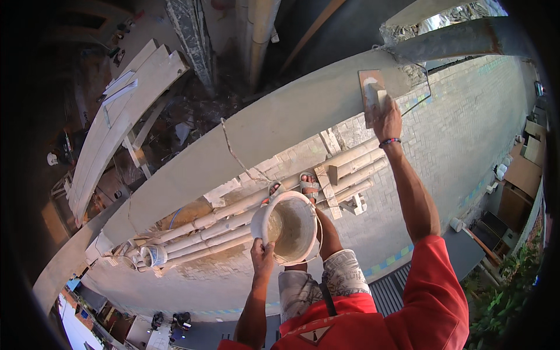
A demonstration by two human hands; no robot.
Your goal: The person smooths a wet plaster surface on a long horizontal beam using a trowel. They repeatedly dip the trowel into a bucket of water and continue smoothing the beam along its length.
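My left hand (262, 256) grips the rim of a bucket (296, 217) and holds it tilted in front of my legs. Its inner wall is smeared with grey, and a little greyish mix shows inside. My right arm reaches out to the upper right. That hand (387, 121) is closed round the handle of a plastering float (370, 87), a flat brownish board. The float lies against the smooth grey face of a long concrete beam (265, 137), near the beam's right end.
I stand in sandals on bamboo poles (233, 234) high above a paved street (461, 125). Wooden pieces (328, 189) cross the poles. Another bucket (154, 255) sits at their left end. A bent wire (230, 149) sticks out by the beam; a thick pipe (466, 42) meets its right end.
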